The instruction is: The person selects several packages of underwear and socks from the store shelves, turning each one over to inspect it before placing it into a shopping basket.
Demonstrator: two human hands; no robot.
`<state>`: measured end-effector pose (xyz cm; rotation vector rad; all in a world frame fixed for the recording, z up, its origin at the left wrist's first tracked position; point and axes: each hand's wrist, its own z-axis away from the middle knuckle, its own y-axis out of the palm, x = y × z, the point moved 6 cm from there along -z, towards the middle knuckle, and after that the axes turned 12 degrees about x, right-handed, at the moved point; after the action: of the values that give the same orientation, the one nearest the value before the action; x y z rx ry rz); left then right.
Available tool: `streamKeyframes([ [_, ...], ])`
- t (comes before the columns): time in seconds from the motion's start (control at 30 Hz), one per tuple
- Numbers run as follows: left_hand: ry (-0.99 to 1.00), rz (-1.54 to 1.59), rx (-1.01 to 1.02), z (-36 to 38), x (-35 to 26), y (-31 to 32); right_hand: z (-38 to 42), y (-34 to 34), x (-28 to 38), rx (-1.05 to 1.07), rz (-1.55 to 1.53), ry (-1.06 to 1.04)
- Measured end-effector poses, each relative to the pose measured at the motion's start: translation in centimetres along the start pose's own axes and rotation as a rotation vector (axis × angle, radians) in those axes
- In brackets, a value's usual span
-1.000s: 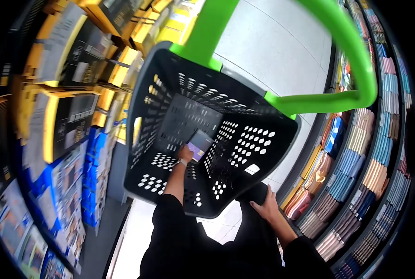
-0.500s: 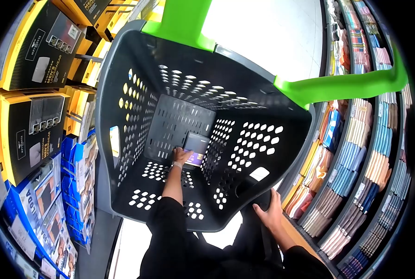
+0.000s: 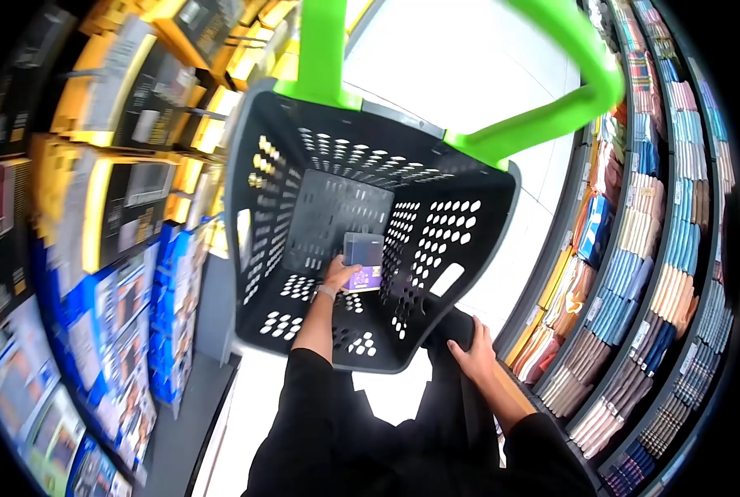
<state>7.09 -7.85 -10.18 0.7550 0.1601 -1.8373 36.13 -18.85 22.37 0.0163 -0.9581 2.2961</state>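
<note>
A deep dark-grey shopping basket (image 3: 258, 207) with punched holes and a bright green handle (image 3: 327, 50) tilts open toward me. Down inside it, my left hand (image 3: 338, 272) grips the left edge of a small dark-grey and purple box (image 3: 363, 253), thumb across its front. The box stands near the basket's right wall, and its printing is too small to read. Just outside the basket's lower right corner, my right hand (image 3: 476, 356) is closed around something dark, partly hidden, that I cannot make out.
On the left, hanging racks hold black-and-yellow underwear packs (image 3: 138, 203) and blue-and-white packs (image 3: 117, 311). Shelves of folded cloth (image 3: 626, 282) run along the right side. A pale tiled floor (image 3: 436, 58) lies between them.
The basket appears smaller and its green handle has swung left in view. My left hand and the box show a little further right. More of the left rack shows, blurred.
</note>
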Motion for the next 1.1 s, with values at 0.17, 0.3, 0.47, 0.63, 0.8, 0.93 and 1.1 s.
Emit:
streamKeyframes([
  [0.17,0.131,0.219,-0.023,17.5,-13.0,1.9,4.8,1.2,-1.4,0.164,-0.046,0.063],
  [0.3,0.225,0.412,0.125,34.5,-23.8,6.0,9.5,-0.8,2.8,0.294,-0.117,-0.159],
  [0.47,0.368,0.442,0.171,48.9,-29.7,11.5,20.5,-16.2,20.6,0.622,-1.081,-0.467],
  [0.63,0.565,0.506,-0.07,57.7,-33.5,16.0,24.3,-21.1,26.5,0.69,-0.797,-0.71],
  [0.8,0.74,0.75,-0.243,63.0,-35.4,18.1,28.4,-24.0,28.3,0.834,-0.77,-0.764],
  [0.93,0.796,0.651,-0.449,67.2,-36.9,17.5,31.0,-23.0,29.4,0.95,-0.712,-0.879],
  [1.1,0.925,0.581,-0.737,72.3,-36.1,18.0,34.2,-21.3,30.7,1.066,-0.697,-0.897],
])
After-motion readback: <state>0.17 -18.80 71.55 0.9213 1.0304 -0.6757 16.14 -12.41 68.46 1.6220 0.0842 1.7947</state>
